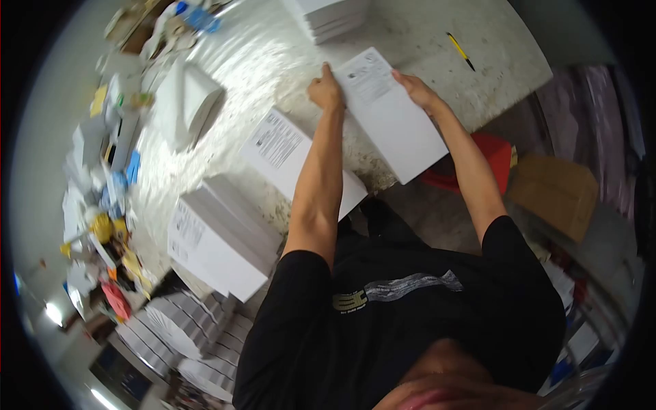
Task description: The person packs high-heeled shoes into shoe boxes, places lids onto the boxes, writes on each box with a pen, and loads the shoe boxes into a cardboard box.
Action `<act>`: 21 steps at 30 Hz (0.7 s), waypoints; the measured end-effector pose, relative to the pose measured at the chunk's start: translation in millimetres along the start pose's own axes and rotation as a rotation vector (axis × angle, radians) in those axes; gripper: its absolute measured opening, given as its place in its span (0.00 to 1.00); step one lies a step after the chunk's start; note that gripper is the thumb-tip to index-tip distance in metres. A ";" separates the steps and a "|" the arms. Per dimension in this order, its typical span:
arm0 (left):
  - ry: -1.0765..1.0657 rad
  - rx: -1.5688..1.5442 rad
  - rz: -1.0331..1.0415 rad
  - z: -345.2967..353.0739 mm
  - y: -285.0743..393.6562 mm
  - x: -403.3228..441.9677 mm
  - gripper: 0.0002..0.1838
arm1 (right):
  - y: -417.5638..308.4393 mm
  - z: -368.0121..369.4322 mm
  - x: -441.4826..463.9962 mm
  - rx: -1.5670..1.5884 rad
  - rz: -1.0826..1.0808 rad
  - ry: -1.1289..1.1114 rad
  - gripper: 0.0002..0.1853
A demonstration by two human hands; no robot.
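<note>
A tall stack of white printed sheets (396, 126) lies at a slant near the table's front edge, with small print at its far end. My left hand (326, 90), fingers curled, presses against the stack's left side near the far end. On the opposite side, my right hand (418, 92) grips the right edge, some of its fingers hidden. Left of these, partly behind my left forearm, is a second stack of printed sheets (277, 147). Farther left sits a third group of stacked sheets (219, 239), its side faces showing.
Another white stack (335, 17) stands at the table's far side. A yellow pen (460, 52) lies on the right. White rolled material (188, 102), a plastic bottle (198, 17) and clutter line the left. Below the table's right edge are a red container (488, 160) and cardboard (557, 195).
</note>
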State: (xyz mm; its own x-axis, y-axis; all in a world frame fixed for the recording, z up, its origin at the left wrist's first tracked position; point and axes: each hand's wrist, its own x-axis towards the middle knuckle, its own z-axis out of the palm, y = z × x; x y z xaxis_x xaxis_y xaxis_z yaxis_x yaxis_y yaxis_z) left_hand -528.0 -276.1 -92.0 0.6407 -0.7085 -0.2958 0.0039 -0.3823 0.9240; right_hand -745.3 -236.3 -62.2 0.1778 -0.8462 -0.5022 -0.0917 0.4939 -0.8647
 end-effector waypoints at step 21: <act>-0.341 -0.427 0.256 -463.0 155.2 -167.3 0.46 | -199.6 314.6 -194.5 -0.008 -0.346 -0.622 0.39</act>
State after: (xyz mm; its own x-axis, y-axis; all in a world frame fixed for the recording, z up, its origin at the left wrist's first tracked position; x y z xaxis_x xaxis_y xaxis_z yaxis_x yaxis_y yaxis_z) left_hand -279.0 57.7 213.0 0.3795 -0.9240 -0.0468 0.2354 0.0475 0.9707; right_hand -453.3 -107.4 211.3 0.7245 -0.6818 -0.1017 0.0643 0.2137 -0.9748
